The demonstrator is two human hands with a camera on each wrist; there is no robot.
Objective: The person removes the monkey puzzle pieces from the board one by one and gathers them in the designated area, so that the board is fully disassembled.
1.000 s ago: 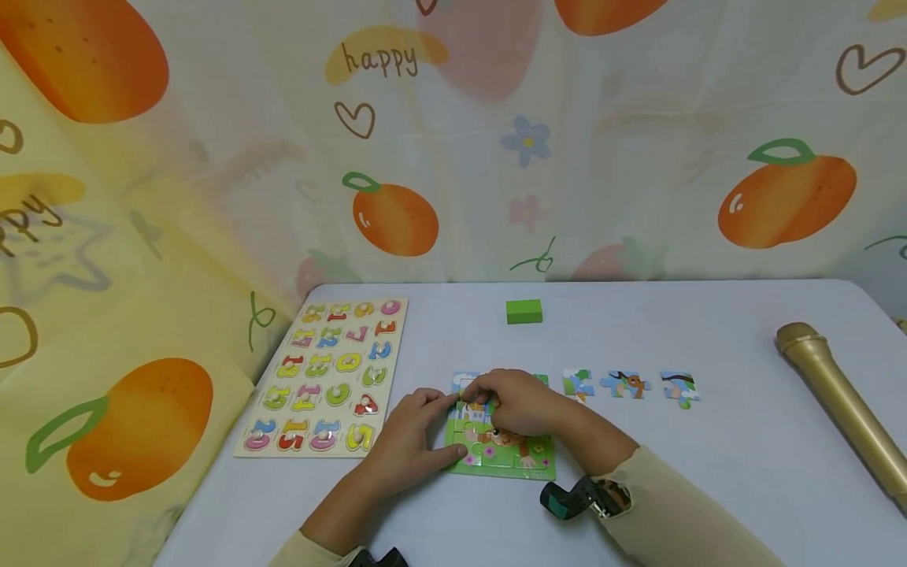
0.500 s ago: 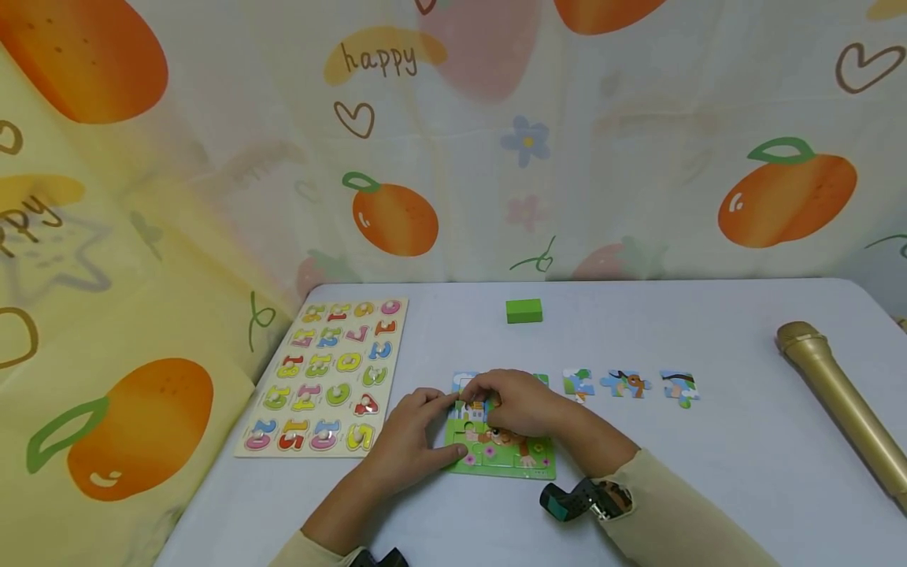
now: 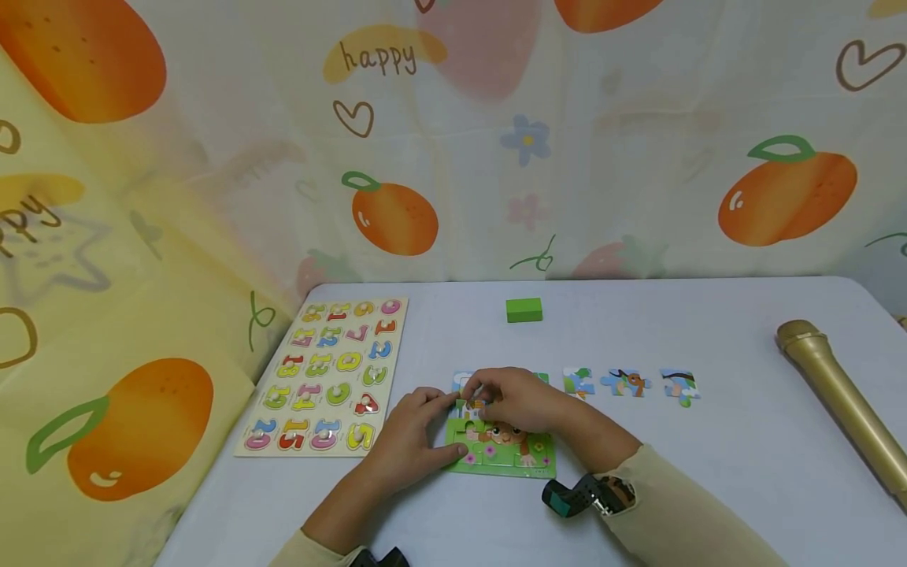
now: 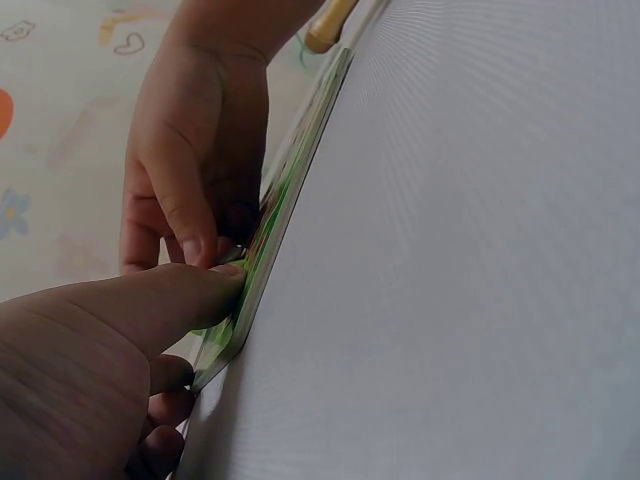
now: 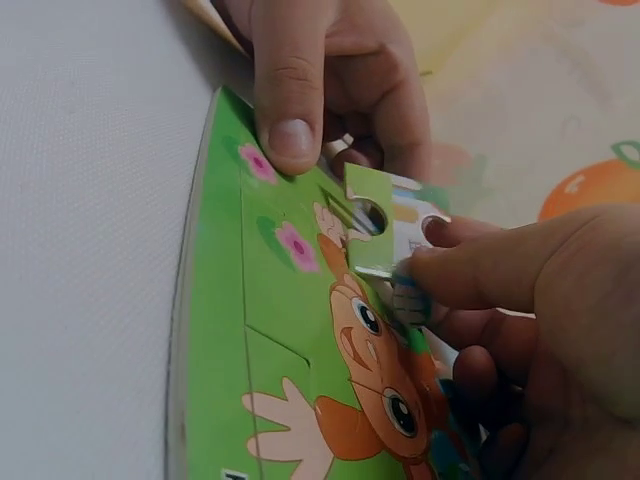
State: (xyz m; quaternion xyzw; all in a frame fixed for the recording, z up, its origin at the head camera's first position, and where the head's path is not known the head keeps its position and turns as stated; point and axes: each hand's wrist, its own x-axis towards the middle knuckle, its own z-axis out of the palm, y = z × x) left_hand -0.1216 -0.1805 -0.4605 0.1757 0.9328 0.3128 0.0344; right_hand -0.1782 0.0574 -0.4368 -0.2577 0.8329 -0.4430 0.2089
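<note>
A number peg board [image 3: 324, 376] lies at the table's left. Beside it, the left hand [image 3: 411, 441] pins the green monkey puzzle tray [image 3: 505, 458] with thumb curled on its edge. Over the tray, the right hand [image 3: 520, 402] pinches a jigsaw piece [image 5: 392, 228], tilted above its slot.

Pale lavender-grey table [image 3: 708, 488], matte, evenly lit, soft shadows only. Backdrop: translucent white curtain [image 3: 638, 157] at 12 o'clock, printed with oranges, hearts, flowers, strawberries and the word "happy". Yellow curtain panel [image 3: 106, 315] with the same orange print from 9 to 10 o'clock, draped down past the table's edge
</note>
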